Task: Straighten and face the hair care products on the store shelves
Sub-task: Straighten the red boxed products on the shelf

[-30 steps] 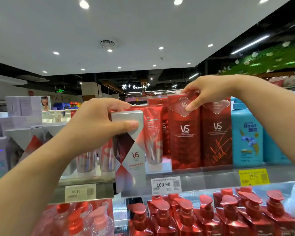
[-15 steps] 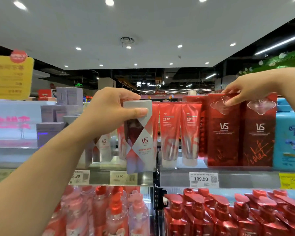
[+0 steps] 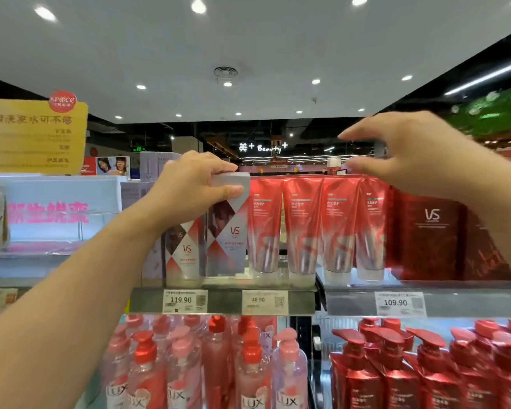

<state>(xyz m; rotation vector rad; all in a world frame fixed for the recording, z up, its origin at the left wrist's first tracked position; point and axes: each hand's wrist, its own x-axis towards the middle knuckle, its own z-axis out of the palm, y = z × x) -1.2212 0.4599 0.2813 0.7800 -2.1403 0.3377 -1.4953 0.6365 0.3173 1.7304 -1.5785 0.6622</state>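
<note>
The left hand [image 3: 189, 187] grips the top of a silver VS box [image 3: 229, 231], thumb across its front and fingers curled over the top edge. The box stands upright on the upper shelf [image 3: 224, 302], its printed face turned toward us, touching a second box [image 3: 183, 252] of the same design on its left. Just to its right hangs a row of four red tubes [image 3: 316, 225], caps down. Further right stand dark red cartons [image 3: 431, 234].

The right hand [image 3: 407, 154] hovers above the tubes and cartons with fingers spread and loosely bent, holding nothing; it is blurred.

Price tags [image 3: 185, 301] line the shelf edge. Below, Lux pump bottles [image 3: 251, 376] crowd the left, red pump bottles [image 3: 396, 370] the right. A yellow sign [image 3: 33, 134] stands far left.
</note>
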